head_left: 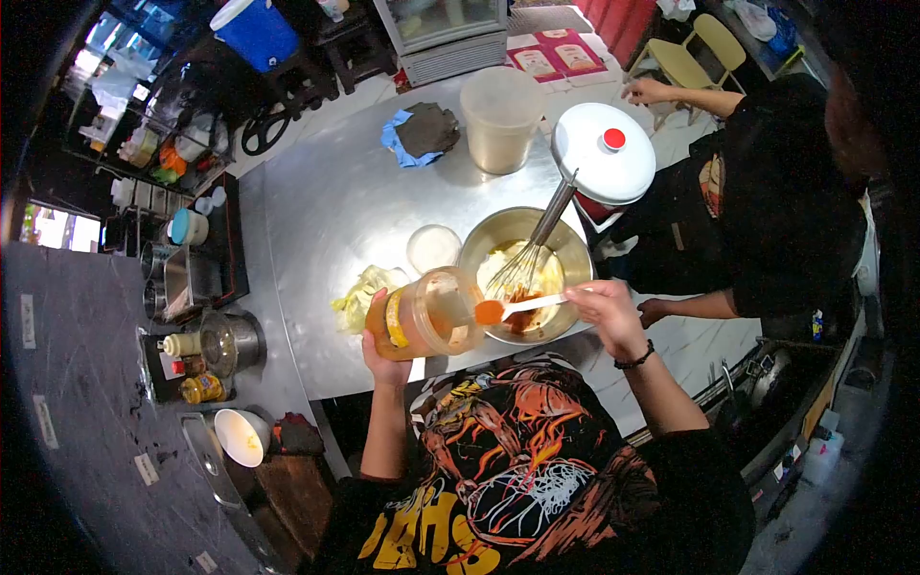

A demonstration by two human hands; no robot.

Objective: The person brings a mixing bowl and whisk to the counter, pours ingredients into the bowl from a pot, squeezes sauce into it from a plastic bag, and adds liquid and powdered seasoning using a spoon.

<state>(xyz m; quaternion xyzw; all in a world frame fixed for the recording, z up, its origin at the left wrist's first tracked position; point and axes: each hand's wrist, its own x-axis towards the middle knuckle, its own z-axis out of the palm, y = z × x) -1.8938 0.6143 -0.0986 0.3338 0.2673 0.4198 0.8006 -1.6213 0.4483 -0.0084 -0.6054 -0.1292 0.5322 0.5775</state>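
Note:
My left hand (385,362) is wrapped round a clear plastic jar (450,311) with a yellow label. The jar lies tilted, its mouth toward the bowl, with orange residue on its inner wall. In my right hand (613,316) is a white plastic spoon (527,305), its scoop heaped with orange-red powder beside the jar's mouth. Beyond the spoon stands a steel mixing bowl (580,259) holding a pale creamy mix with red-brown powder on it. A wire whisk (549,216) leans in the bowl, handle resting over the far rim.
A crumpled yellowish plastic bag (362,297) and a round white lid (433,249) lie on the steel table (326,211). Farther back are a tall translucent container (500,120), a dark cloth (428,129) and a white-lidded pot (604,153). Another person (767,192) stands at the right.

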